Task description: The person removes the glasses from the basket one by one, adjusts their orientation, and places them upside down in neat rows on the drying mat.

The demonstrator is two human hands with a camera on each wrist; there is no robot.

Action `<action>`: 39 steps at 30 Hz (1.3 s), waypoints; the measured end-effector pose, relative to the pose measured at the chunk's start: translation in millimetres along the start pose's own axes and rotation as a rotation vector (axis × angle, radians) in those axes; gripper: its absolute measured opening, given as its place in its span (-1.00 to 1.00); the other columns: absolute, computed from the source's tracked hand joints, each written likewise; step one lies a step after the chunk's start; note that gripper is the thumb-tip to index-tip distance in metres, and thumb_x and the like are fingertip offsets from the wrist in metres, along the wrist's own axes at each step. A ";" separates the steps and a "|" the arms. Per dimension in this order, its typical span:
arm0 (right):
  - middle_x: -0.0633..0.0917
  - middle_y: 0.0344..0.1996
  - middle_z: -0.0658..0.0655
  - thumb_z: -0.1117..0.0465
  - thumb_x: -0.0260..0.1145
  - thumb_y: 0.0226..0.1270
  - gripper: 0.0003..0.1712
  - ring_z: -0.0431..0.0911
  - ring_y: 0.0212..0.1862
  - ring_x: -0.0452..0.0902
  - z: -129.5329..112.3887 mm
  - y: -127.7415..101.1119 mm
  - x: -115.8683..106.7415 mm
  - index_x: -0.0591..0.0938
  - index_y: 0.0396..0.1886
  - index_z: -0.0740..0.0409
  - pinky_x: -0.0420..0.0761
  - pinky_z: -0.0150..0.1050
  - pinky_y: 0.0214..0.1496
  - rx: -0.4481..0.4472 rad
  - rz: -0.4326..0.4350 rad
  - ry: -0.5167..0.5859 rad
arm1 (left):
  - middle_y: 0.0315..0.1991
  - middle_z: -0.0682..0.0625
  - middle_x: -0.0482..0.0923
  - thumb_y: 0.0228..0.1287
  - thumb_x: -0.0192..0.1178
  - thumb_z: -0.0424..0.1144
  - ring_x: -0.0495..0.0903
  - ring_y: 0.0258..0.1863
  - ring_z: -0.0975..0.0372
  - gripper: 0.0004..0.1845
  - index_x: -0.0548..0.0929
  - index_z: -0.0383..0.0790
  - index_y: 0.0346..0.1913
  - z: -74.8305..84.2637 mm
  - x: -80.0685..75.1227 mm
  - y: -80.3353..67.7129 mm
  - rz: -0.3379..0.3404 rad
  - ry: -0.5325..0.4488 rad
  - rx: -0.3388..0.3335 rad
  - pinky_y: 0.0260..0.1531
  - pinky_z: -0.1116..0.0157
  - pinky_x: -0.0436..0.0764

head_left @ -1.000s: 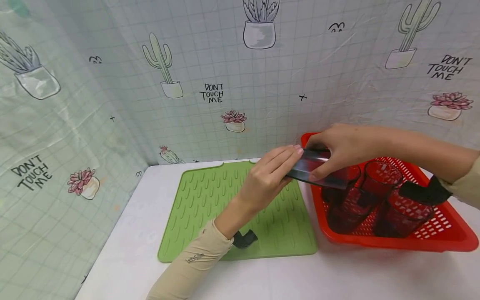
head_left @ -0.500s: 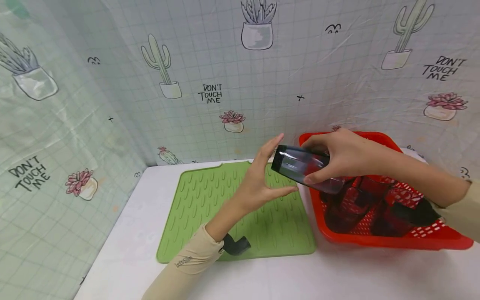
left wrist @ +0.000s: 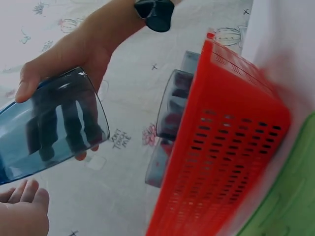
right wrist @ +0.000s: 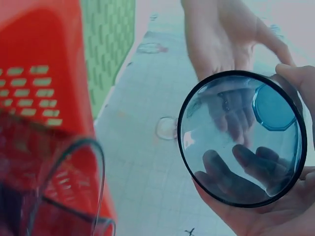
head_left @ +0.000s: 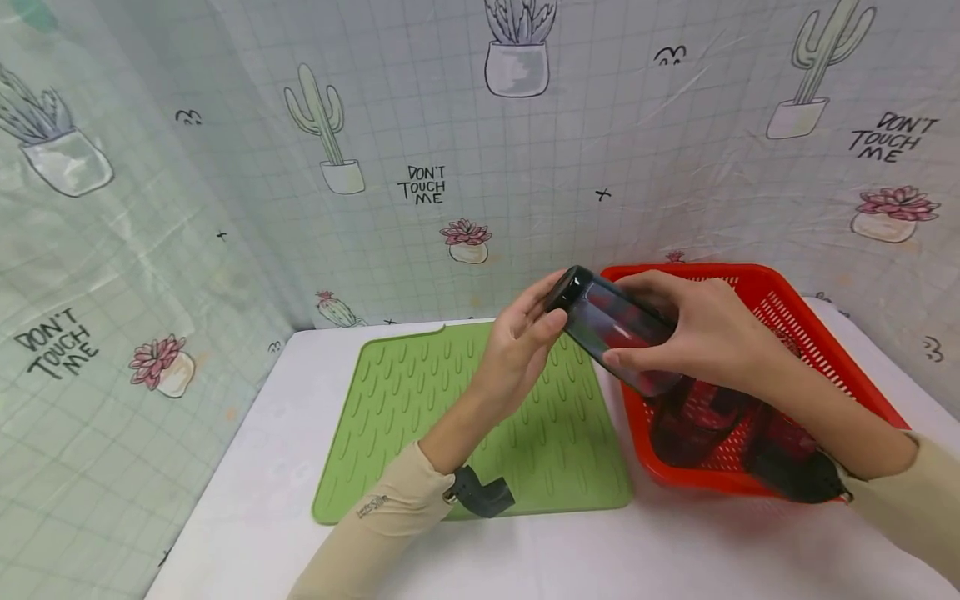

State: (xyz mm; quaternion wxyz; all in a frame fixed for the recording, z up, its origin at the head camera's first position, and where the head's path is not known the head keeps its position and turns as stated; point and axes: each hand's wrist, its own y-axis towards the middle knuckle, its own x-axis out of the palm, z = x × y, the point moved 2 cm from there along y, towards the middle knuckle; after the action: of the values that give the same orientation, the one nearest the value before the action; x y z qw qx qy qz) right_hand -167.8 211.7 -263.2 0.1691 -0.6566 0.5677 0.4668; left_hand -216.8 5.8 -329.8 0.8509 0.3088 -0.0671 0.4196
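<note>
A tinted, see-through drinking glass (head_left: 618,329) is tilted in the air at the basket's left side, dark base up and to the left. My right hand (head_left: 708,333) grips its body, thumb in front and fingers behind. At the base, my left hand (head_left: 517,354) has its thumb on the near edge and its fingers at the far side. In the right wrist view the round mouth of the glass (right wrist: 241,199) faces the camera, and left-hand fingers show through it.
A red plastic basket (head_left: 712,269) stands on the right with several similar glasses (head_left: 693,425) inside, partly hidden by the right arm. Left of it, a green ridged mat (head_left: 405,417) lies on the white table (head_left: 277,450). A printed curtain (head_left: 390,100) hangs behind.
The left hand has come off the glass, spread wide, then closed in at its base. The glass has tipped with its base upward, and the right forearm has swung lower.
</note>
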 end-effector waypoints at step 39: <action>0.70 0.10 -0.12 0.08 0.44 0.36 -0.56 -0.15 0.08 0.64 26.8 8.9 -19.8 0.66 0.22 -0.08 0.67 0.00 0.05 -0.281 -0.112 -0.212 | 0.15 -0.15 0.64 -0.12 0.66 -0.19 0.62 0.13 0.13 -0.15 0.57 -0.34 0.31 23.2 -17.9 -8.0 0.115 -0.042 0.073 0.08 0.34 0.66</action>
State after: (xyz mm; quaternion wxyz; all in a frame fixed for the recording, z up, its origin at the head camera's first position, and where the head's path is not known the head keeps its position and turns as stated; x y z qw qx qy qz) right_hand -185.5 240.8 -258.1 0.1603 -0.6514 0.4384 0.5982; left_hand -218.8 -23.4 -321.7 0.8119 0.3440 -0.0872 0.4635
